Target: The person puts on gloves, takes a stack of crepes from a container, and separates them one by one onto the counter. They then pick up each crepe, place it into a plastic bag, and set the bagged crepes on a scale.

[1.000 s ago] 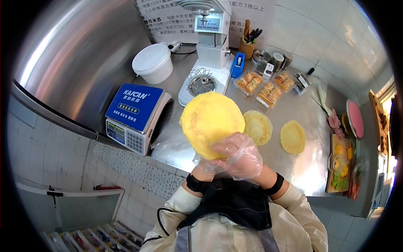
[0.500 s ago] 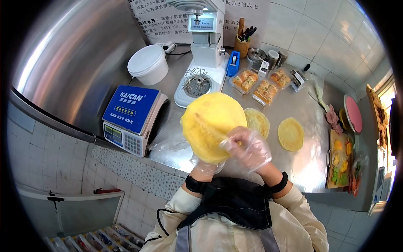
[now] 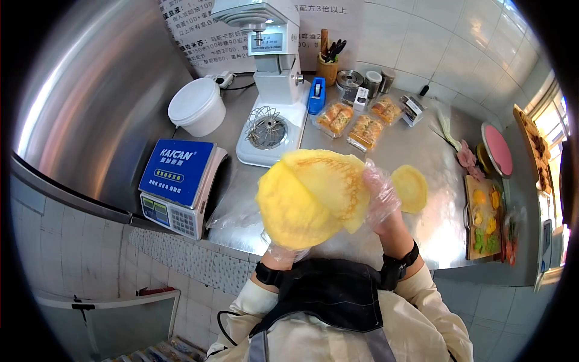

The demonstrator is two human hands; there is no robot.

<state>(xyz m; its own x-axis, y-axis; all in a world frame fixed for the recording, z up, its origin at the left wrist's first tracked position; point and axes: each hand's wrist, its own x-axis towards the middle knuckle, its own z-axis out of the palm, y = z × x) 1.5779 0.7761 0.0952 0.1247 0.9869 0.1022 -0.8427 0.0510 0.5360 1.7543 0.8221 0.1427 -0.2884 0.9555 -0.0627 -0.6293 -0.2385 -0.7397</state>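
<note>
A stack of thin yellow crepes [image 3: 291, 216] rests on my left hand [image 3: 288, 252], which supports it from below in a clear plastic glove. Most of that hand's fingers are hidden under the stack. My right hand [image 3: 382, 196], gloved too, pinches the right edge of the top crepe [image 3: 339, 181]. This crepe is partly peeled away, and its browned, lacy underside shows. Beyond my right hand, a single crepe [image 3: 412, 188] lies flat on the steel table [image 3: 443, 232].
A blue-topped scale [image 3: 178, 172], a white bucket [image 3: 196, 107] and a stand mixer [image 3: 274, 90] with a whisk [image 3: 265, 128] stand at left and back. Packaged breads [image 3: 366, 131] lie behind my hands. On the right are a cutting board [image 3: 484, 217] and a pink disc [image 3: 497, 149].
My right hand has moved right, drawing the top crepe's edge away from the stack and exposing its underside. The camera view has shifted slightly.
</note>
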